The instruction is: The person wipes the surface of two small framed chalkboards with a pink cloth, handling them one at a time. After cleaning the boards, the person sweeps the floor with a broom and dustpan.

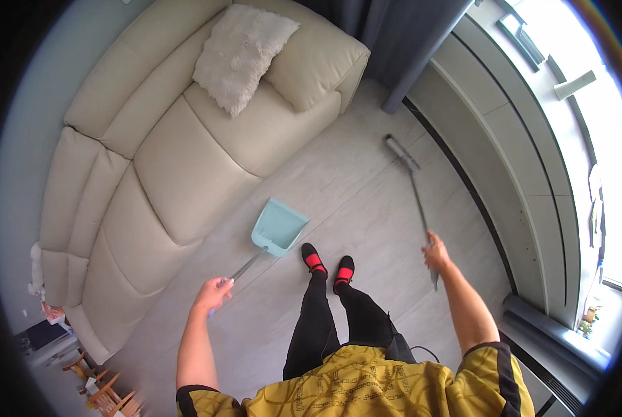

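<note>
A light-blue long-handled dustpan [278, 228] hangs or rests low over the grey floor, ahead of my feet and to the left. Its thin grey handle runs back to my left hand [213, 295], which is closed around the upper end. My right hand [436, 254] grips the grey handle of a broom [419, 200]. The broom's slightly blurred head [400, 152] is over the floor between the sofa and the window-side cabinets, well apart from the dustpan. Whether the pan touches the floor I cannot tell.
A cream leather sofa [186, 193] lines the left side, with a fluffy white cushion [243, 54] on it. Dark grey curtains [410, 41] hang at the far end. Low cabinets [498, 130] run under the window on the right. Wooden chairs [110, 396] stand at the lower left.
</note>
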`<control>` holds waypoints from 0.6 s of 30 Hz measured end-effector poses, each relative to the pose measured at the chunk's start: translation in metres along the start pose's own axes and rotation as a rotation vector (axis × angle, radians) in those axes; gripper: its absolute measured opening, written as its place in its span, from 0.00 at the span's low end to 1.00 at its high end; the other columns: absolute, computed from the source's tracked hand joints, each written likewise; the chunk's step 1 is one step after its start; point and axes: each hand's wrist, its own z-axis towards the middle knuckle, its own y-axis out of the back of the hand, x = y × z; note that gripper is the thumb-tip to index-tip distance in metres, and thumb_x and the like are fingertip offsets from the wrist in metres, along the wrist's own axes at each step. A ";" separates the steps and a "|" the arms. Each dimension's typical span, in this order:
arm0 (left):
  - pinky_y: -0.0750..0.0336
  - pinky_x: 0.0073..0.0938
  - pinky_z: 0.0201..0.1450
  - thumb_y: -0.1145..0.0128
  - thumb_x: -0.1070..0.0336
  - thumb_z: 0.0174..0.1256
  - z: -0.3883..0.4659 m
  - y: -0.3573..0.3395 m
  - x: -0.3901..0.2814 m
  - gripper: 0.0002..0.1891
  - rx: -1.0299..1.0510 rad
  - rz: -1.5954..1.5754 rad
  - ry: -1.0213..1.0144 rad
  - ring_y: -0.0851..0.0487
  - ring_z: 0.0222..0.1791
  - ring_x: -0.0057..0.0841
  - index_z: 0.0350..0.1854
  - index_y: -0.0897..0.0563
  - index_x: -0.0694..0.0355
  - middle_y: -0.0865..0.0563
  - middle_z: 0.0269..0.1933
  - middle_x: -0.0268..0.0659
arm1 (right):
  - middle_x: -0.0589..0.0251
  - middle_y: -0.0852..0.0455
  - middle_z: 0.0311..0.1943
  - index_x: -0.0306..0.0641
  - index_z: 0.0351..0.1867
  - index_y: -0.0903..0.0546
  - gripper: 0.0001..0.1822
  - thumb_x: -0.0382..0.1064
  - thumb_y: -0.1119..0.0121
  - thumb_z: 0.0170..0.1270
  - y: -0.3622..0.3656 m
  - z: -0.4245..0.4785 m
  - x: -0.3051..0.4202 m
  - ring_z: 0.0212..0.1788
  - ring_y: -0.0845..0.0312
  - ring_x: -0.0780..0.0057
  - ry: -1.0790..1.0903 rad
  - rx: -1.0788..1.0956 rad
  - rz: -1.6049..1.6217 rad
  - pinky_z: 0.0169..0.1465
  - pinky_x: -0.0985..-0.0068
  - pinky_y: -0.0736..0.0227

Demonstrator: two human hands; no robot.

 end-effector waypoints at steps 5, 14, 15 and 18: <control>0.43 0.17 0.11 0.46 0.53 0.56 -0.018 0.002 0.003 0.15 -0.003 -0.002 0.041 0.37 0.09 0.12 0.31 0.23 0.62 0.22 0.20 0.32 | 0.64 0.31 0.14 0.45 0.61 0.45 0.33 0.29 0.49 0.52 0.024 0.043 0.015 0.12 0.36 0.76 -0.121 0.009 0.214 0.14 0.74 0.39; 0.42 0.17 0.14 0.45 0.53 0.55 -0.049 0.015 0.041 0.13 0.027 0.126 0.079 0.38 0.11 0.12 0.28 0.22 0.60 0.22 0.20 0.28 | 0.59 0.28 0.18 0.43 0.56 0.41 0.29 0.30 0.47 0.51 -0.033 -0.006 0.006 0.16 0.31 0.73 -0.104 0.038 0.005 0.17 0.72 0.34; 0.42 0.17 0.14 0.45 0.53 0.55 -0.050 0.018 0.049 0.13 0.034 0.139 0.086 0.38 0.11 0.12 0.27 0.23 0.59 0.22 0.20 0.28 | 0.59 0.28 0.18 0.42 0.55 0.40 0.28 0.31 0.47 0.51 -0.045 -0.019 0.005 0.16 0.30 0.73 -0.093 0.065 0.002 0.17 0.72 0.33; 0.42 0.18 0.14 0.45 0.53 0.55 -0.051 0.026 0.064 0.14 0.055 0.185 0.088 0.38 0.12 0.12 0.26 0.23 0.60 0.23 0.18 0.27 | 0.60 0.28 0.18 0.44 0.52 0.40 0.26 0.31 0.45 0.51 -0.089 -0.055 -0.019 0.16 0.29 0.73 -0.041 0.136 -0.071 0.19 0.71 0.30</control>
